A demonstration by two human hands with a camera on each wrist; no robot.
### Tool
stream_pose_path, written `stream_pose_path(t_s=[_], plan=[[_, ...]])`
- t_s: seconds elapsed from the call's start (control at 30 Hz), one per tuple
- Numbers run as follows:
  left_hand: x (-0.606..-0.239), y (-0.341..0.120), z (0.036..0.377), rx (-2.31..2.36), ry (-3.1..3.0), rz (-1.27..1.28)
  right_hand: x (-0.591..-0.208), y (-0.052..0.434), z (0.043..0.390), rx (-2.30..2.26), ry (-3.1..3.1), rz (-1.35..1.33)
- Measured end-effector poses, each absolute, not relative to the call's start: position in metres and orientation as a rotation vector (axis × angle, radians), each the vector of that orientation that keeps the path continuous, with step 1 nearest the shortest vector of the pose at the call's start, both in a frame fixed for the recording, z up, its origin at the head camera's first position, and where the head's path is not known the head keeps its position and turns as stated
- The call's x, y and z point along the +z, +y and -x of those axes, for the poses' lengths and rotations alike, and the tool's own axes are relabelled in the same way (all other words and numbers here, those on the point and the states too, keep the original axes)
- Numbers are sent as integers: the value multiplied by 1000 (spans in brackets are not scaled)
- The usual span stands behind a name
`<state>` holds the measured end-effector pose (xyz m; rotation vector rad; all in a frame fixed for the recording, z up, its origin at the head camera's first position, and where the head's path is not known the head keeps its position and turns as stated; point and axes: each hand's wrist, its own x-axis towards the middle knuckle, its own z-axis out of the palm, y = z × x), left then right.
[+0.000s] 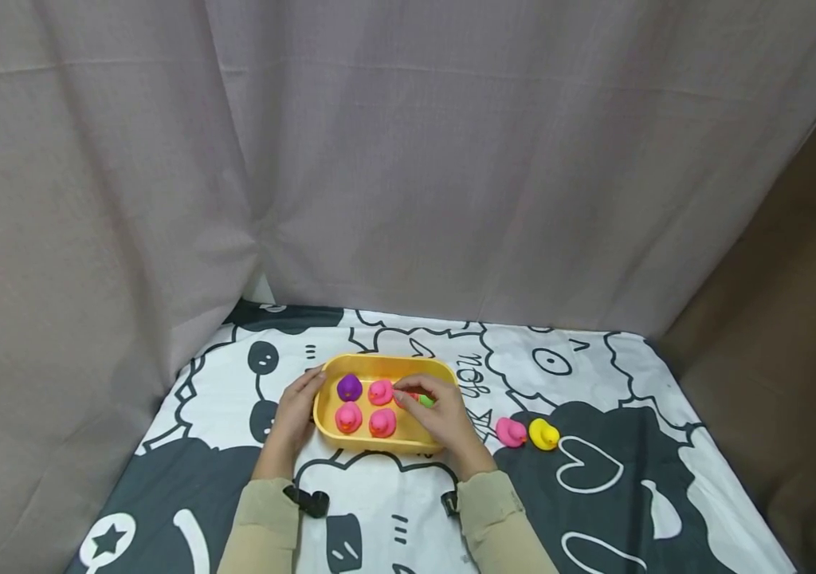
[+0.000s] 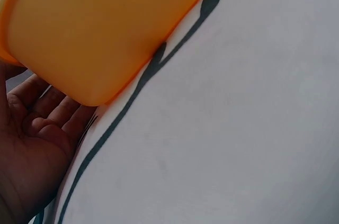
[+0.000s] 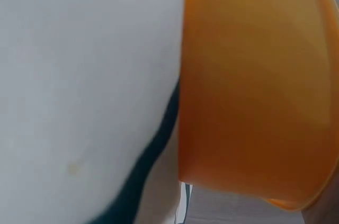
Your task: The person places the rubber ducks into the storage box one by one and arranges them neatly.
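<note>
A yellow tray [image 1: 351, 447] lies in front of me, also seen from its side in both wrist views. In it sit a purple rubber duck [image 1: 350, 388] and several pink rubber ducks [image 1: 382, 422]. My left hand [image 1: 298, 405] holds the tray's left end, fingers against the outer wall. My right hand [image 1: 442, 410] reaches over the right part of the tray, thumb and forefinger bent together at a pink rubber duck, which they partly hide. A green thing [image 1: 425, 400] shows partly beneath this hand. In the right wrist view the fingers are hidden.
On the patterned cloth [image 1: 394, 482], right of the tray, another pink duck [image 1: 511, 432] and a yellow duck [image 1: 543, 434] lie side by side. Grey curtains [image 1: 451, 175] hang behind and at the left; a brown curtain [image 1: 788, 303] hangs at the right.
</note>
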<state>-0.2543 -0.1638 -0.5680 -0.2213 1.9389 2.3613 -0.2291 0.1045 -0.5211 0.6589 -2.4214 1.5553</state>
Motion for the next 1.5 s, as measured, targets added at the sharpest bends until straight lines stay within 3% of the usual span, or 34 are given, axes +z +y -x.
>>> stream_pose_path(t_s=[0.23,0.53,0.77,1.03,1.5], plan=[[-569,-163,257,2371,1933,221,-516,113,227,1757,-2408,-557],[-571,-162,255,2378,1920,216,-509,170,215,1560,-2476,-601],[-568,-164,253,2368,1941,215,-502,224,198,1335,-2621,-309],[-564,-163,254,2387,1936,217,-512,278,189,1199,-2694,-165],[-566,-163,254,2379,1934,214,-527,291,189,1060,-2886,-207]])
